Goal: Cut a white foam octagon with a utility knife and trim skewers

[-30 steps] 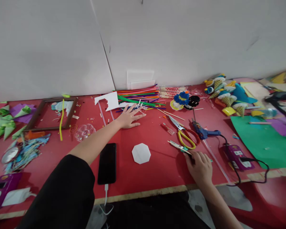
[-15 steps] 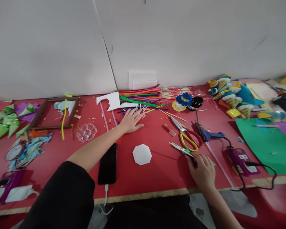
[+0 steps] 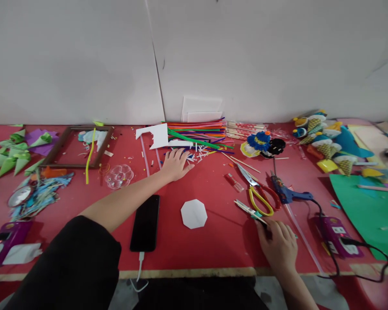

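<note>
My left hand (image 3: 174, 165) lies with its fingers stretched out and thumb apart, palm down over small white paper scraps (image 3: 202, 153) at the back of the red table. Close beside it are a cut white sheet (image 3: 159, 136) and a bundle of coloured pipe cleaners (image 3: 198, 134). At the front right, my right hand (image 3: 280, 245) is curled around the dark end of a slim tool (image 3: 248, 209) lying among thin sticks; its exact kind is unclear. A white octagonal piece (image 3: 194, 214) lies flat between the hands. Scissors (image 3: 255, 189) with red and yellow handles lie beyond my right hand.
A phone (image 3: 145, 223) with a white cable lies under my left forearm. Right of the scissors are a blue glue gun (image 3: 289, 193) and a purple power strip (image 3: 336, 237). A brown frame (image 3: 56, 148) and green paper cones (image 3: 14, 157) are at left.
The view has shifted slightly, moving most things a little rightward. My left hand has shifted slightly among the scraps, its fingers closer together. My right hand keeps its place by the tool.
</note>
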{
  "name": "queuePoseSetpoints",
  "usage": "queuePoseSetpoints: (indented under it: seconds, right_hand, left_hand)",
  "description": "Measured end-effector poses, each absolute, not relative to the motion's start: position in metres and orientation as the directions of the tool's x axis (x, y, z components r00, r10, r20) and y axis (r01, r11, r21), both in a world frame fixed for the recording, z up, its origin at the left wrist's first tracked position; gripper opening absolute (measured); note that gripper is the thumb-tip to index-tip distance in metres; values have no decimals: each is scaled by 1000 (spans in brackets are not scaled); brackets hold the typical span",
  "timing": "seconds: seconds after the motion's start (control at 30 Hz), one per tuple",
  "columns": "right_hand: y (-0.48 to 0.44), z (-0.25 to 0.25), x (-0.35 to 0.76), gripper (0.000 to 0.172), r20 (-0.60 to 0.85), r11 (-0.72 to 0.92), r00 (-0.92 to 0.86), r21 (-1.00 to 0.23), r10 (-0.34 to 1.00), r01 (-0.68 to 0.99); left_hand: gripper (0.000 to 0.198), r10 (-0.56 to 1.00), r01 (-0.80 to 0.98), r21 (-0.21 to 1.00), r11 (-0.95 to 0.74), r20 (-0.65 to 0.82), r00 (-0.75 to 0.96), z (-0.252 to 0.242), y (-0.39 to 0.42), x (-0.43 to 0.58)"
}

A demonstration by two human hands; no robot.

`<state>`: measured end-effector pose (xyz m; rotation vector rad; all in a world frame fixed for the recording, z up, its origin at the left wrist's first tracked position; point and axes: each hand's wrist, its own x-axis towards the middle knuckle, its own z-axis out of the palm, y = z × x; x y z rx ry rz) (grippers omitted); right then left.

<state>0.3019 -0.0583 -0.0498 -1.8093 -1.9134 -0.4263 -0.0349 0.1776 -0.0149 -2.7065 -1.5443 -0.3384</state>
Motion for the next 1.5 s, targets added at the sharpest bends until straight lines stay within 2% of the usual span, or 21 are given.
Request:
queuePoseSetpoints:
  seconds: [0.37,0.67,1.0,1.1,1.2,1.27,1.4,1.5]
  right_hand:
    - [-58,-45,300,14,540,96,-37,-81,841,992]
    - [-55,-45,300,21,566,110,-59,-56,822,992]
    - [-54,-43,297,16,564,93,-40,-64,825,994]
    - [-54,-43,297,15,564,93,-39,-67,825,993]
    - [-54,-43,297,15,562,97,-39,-75,827,992]
    - [-53,-42,297,15,562,98,-36,-81,826,992]
    - [-53,-40,296,13,558,104,-35,-94,829,990]
    - [-53,-38,295,13,560,106,-35,-94,828,990]
  left_hand:
    - [45,876,881,74,-467,176,450,-8,204,-36]
    - [31,871,880,70,-469,204,448,0,230,-30]
    - [28,768,756,145,-639,171,617,-1,245,3]
    - [26,759,741,162,-651,150,634,-7,248,12]
    - [33,765,740,192,-644,139,629,-12,253,15]
    - [37,768,736,221,-641,153,623,-13,255,15]
    - [20,759,707,276,-651,243,604,-4,252,8]
    - [23,753,685,313,-658,288,592,5,244,-2]
